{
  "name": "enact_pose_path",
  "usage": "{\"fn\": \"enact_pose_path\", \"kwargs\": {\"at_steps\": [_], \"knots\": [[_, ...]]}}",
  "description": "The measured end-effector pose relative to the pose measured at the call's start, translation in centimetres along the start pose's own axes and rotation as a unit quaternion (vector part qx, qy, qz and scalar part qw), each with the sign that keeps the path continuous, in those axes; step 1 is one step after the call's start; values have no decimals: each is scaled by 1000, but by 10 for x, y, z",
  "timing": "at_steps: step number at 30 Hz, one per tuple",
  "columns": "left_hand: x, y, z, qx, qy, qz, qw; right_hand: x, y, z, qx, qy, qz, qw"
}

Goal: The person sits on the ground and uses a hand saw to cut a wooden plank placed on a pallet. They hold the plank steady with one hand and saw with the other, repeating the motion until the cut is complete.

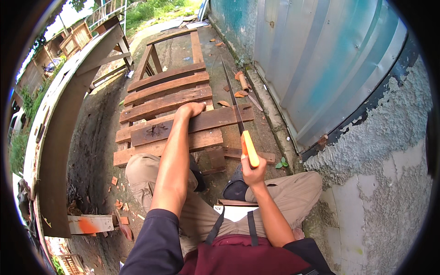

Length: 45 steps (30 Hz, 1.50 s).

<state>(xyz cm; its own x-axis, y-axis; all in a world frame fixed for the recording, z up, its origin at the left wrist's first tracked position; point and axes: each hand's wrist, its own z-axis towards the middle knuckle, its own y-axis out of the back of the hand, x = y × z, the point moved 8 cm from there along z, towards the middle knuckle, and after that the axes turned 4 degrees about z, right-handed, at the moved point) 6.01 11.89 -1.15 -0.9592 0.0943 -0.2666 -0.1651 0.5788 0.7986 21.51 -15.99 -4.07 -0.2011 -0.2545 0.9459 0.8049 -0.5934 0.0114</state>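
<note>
A dark brown wooden plank [213, 120] lies across a slatted wooden frame [160, 98], its right end jutting past the slats. My left hand [190, 110] bears down on the plank, closed over its far edge; part of the fingers is hidden. In my right hand [253, 172] is a handsaw [250, 149], gripped by its yellow-orange handle. The saw's dark blade crosses the plank near the jutting end, its tip pointing away from me. How deep the teeth sit in the wood, I cannot tell.
A corrugated metal sheet [316, 59] and a rough wall [385, 183] rise at the right. On the left stands a long table-like structure [59, 151]. Wood scraps [120, 204] and dry leaves [240, 93] litter the ground. A short board [263, 157] lies below the plank's end.
</note>
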Motion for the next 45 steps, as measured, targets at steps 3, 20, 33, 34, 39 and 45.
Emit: {"fn": "enact_pose_path", "kwargs": {"at_steps": [3, 20, 33, 34, 39, 45], "knots": [[11, -1, 10, -38, 27, 32, 998, 10, -5, -12, 4, 50, -22, 998], [10, 2, 18, -50, -16, 44, 998, 15, -4, -1, 6, -22, -6, 1000], [15, 2, 20, -35, 17, 2, 999, 20, 58, -121, 67, 40, -70, 994], [7, 3, 5, -41, 17, 12, 999, 9, 41, -89, 56, -21, -54, 997], [5, -5, 23, -30, -6, 36, 999, 15, -19, 27, 4, 15, -36, 999], [19, -6, 23, -24, 1, 37, 999, 8, 38, -100, 78, -13, -57, 995]]}}
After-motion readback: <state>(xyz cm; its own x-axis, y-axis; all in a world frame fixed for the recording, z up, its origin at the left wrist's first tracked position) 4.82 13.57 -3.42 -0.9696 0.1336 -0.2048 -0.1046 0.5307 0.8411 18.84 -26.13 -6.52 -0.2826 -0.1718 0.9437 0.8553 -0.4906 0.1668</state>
